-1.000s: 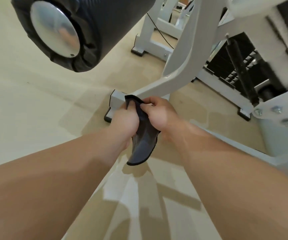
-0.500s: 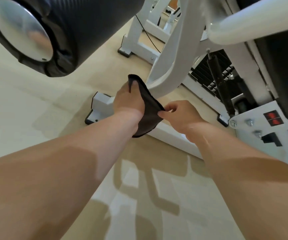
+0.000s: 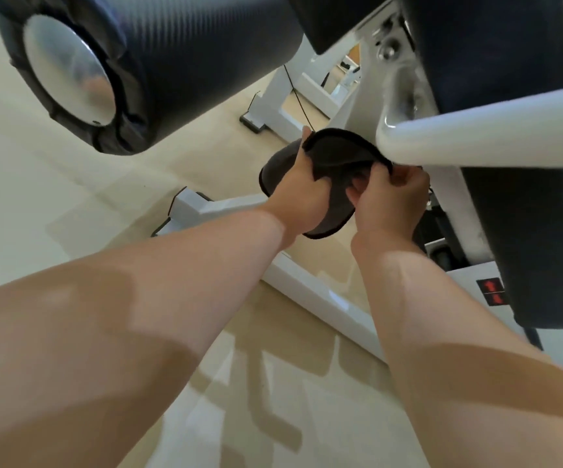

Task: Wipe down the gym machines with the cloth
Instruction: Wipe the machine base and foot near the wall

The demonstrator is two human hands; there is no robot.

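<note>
cloth (image 3: 335,157) is stretched between both hands, left hand (image 3: 302,194) and right hand (image 3: 391,194) fingers clamped on it, beside white bar (image 3: 476,140).

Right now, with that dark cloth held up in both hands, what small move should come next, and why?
Probably lay the dark grey cloth over the white metal frame tube and slide it along. The left hand and the right hand both grip the cloth, its top edge close beside that tube's rounded end.
</note>
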